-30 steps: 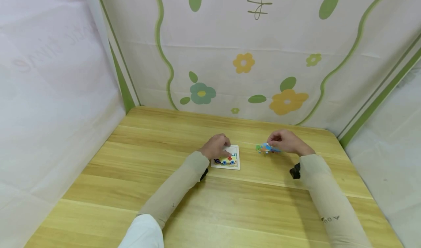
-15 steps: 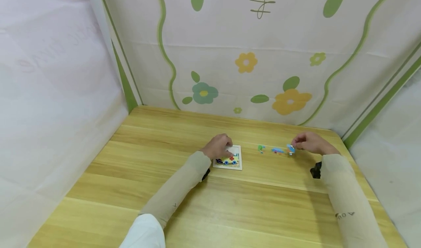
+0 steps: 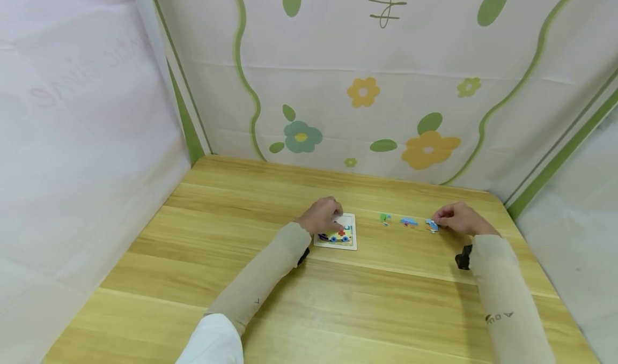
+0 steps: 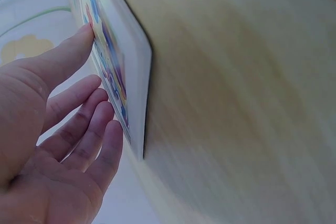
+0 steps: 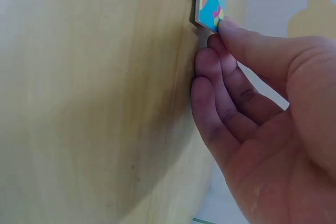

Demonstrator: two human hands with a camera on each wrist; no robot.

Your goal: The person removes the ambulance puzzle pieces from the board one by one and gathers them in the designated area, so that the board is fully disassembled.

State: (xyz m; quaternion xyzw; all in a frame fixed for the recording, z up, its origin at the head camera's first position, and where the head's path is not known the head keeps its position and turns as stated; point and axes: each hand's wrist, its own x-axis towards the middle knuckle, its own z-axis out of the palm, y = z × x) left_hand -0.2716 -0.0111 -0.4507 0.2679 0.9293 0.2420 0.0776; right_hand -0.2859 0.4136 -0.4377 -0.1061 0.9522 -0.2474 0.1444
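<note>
My left hand (image 3: 319, 216) rests on a small white-framed jigsaw puzzle (image 3: 336, 246) showing a yellow vehicle with a red cross. In the left wrist view the thumb (image 4: 79, 45) touches the picture and the loosely bent fingers lie along the frame's edge. To the right, my right hand (image 3: 461, 219) pinches the near edge of a blue and orange puzzle piece (image 3: 431, 226), low at the tabletop. In the right wrist view this puzzle piece (image 5: 210, 6) sits at the thumb tip, the other fingers curled beneath.
Between the hands lie a blue puzzle piece (image 3: 409, 222) and a green one (image 3: 385, 219), in a row with the pinched piece. The wooden table (image 3: 338, 310) meets a flower-printed cloth wall (image 3: 318, 96) behind, with further cloth at both sides.
My right hand has moved right with one puzzle piece, then lowered it to the table. The bunched pieces now lie apart in a row. My left hand has stayed on the puzzle.
</note>
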